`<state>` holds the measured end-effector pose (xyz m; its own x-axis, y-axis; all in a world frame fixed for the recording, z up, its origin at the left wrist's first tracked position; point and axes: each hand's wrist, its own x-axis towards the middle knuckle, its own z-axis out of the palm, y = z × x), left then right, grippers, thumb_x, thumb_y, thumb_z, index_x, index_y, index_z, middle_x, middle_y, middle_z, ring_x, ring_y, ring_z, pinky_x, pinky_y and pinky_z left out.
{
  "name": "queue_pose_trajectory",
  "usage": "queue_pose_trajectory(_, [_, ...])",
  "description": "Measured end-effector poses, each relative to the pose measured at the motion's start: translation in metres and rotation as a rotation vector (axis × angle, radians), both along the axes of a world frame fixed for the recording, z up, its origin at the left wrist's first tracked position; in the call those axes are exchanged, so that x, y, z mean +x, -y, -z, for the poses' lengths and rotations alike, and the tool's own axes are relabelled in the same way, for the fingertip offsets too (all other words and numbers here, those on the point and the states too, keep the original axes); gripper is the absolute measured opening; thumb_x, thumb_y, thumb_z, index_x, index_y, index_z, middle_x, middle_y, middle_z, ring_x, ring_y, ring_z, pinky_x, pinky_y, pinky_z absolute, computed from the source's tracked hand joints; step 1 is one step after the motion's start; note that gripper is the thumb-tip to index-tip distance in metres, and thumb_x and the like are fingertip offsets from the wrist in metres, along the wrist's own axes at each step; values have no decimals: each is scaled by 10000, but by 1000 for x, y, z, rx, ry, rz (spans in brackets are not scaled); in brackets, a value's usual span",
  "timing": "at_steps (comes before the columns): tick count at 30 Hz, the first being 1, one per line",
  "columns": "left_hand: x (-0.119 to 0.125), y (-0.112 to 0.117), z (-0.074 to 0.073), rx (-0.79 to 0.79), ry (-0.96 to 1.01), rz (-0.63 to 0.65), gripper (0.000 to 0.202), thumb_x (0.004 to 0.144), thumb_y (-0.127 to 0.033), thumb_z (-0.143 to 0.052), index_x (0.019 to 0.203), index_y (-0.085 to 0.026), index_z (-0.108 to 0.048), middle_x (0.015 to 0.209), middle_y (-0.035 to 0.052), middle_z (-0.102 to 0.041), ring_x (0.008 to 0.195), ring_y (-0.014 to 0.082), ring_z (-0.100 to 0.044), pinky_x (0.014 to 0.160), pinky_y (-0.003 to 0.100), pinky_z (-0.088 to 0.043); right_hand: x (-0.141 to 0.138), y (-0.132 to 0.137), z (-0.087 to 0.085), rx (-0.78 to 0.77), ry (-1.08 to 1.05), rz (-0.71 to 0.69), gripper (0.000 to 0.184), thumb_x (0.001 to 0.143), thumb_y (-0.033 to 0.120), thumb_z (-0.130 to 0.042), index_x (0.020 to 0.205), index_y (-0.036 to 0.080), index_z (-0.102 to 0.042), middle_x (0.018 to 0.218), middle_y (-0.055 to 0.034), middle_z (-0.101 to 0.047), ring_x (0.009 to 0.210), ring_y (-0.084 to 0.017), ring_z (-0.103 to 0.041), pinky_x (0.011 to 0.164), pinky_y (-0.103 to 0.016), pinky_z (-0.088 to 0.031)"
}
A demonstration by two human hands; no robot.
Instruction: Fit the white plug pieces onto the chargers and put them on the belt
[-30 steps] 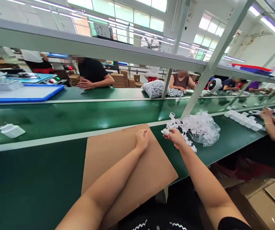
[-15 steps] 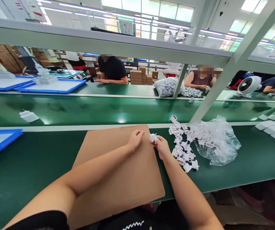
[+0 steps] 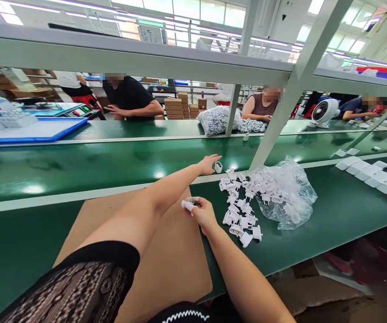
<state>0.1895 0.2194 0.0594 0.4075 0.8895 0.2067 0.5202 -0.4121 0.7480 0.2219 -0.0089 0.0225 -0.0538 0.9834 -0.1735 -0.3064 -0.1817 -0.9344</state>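
your left hand point(image 3: 209, 163) is stretched out flat, fingers apart, just beside a small white part point(image 3: 218, 167) on the green belt point(image 3: 79, 166); let go clean so it sits upright. right hand point(image 3: 203, 214) is closed around another white piece point(image 3: 188, 205) over the cardboard sheet point(image 3: 176, 264). clear bag point(image 3: 286, 190) lies open, white plugs point(image 3: 239, 211) spilling out beside it.

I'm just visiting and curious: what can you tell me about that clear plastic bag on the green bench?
The clear plastic bag is thin, crinkled and glossy, lying slumped and open on the green bench. Small white plug parts fill it and spill out from its left side in a loose heap. A slanted frame post stands behind it. Neither hand touches it.
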Motion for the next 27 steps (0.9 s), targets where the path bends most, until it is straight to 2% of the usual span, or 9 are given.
queue_pose_trajectory(3, [8, -3, 7, 7, -70, 29, 411, 599, -92, -788, 984, -227, -738, 1213, 103, -701, 1140, 315, -655, 1064, 410, -479, -3, 0, 5, 23, 72, -5, 250, 589, 297, -818, 744, 177, -663, 666, -16, -692, 567, -129, -589, 563, -258, -485])
queue_pose_trajectory(5, [4, 1, 10, 19, -101, 18, 282, 650, -141, -783, 912, -220, -714, 1100, 97, -702, 1015, 291, -692, 990, 389, -515, -2, -1, 7, 60, 115, 33, 264, 589, 269, -793, 806, 187, -666, 705, 4, -683, 573, -120, -566, 565, -254, -484])
queue_pose_trajectory(7, [-9, 9, 11, 45, -112, 4, 239, 679, -176, -777, 899, -223, -696, 1063, 83, -693, 958, 272, -692, 941, 377, -529, 1, -3, 8, 103, 146, 74, 349, 607, 269, -775, 935, 203, -677, 806, 9, -694, 606, -117, -570, 586, -253, -496])
queue_pose_trajectory(10, [-45, 31, 7, 86, -104, -15, 239, 717, -203, -756, 943, -234, -686, 1039, 59, -708, 971, 256, -679, 906, 360, -530, 6, -7, 4, 164, 201, 118, 412, 667, 335, -780, 1046, 212, -676, 873, -13, -717, 662, -139, -622, 628, -269, -526])
queue_pose_trajectory(13, [-96, 69, 2, 84, -85, -53, 243, 763, -258, -738, 999, -239, -685, 994, 38, -740, 933, 239, -683, 854, 344, -537, 12, -12, -2, 206, 256, 172, 390, 694, 419, -800, 992, 198, -681, 847, -42, -736, 732, -176, -676, 702, -300, -558])
queue_pose_trajectory(18, [-167, 170, 6, 48, -28, -90, 256, 814, -360, -704, 1047, -255, -714, 1011, 29, -757, 886, 221, -695, 813, 325, -537, 13, -10, -13, 226, 304, 198, 413, 702, 457, -822, 1001, 200, -702, 917, -71, -749, 833, -211, -692, 797, -344, -572])
queue_pose_trajectory(22, [-180, 232, 18, 32, 16, -58, 276, 828, -406, -705, 1062, -263, -734, 999, 57, -738, 905, 241, -687, 830, 342, -529, 5, 5, -18, 449, 492, 116, 301, 838, 396, -741, 1082, 220, -722, 1064, -83, -736, 949, -214, -687, 904, -364, -560])
queue_pose_trajectory(24, [-178, 244, 26, -8, 62, -85, 307, 824, -435, -715, 1073, -257, -734, 973, 63, -722, 876, 242, -672, 808, 348, -525, 2, 12, -19, 624, 649, 36, 247, 902, 323, -657, 1123, 230, -720, 1079, -78, -714, 980, -214, -675, 927, -370, -554])
queue_pose_trajectory(27, [-176, 243, 38, -18, 166, -106, 328, 805, -486, -744, 1026, -243, -740, 925, 56, -699, 827, 232, -649, 777, 349, -514, -4, 19, -19, 796, 859, -37, 293, 936, 229, -555, 1191, 228, -701, 1061, -87, -697, 990, -227, -669, 910, -381, -559])
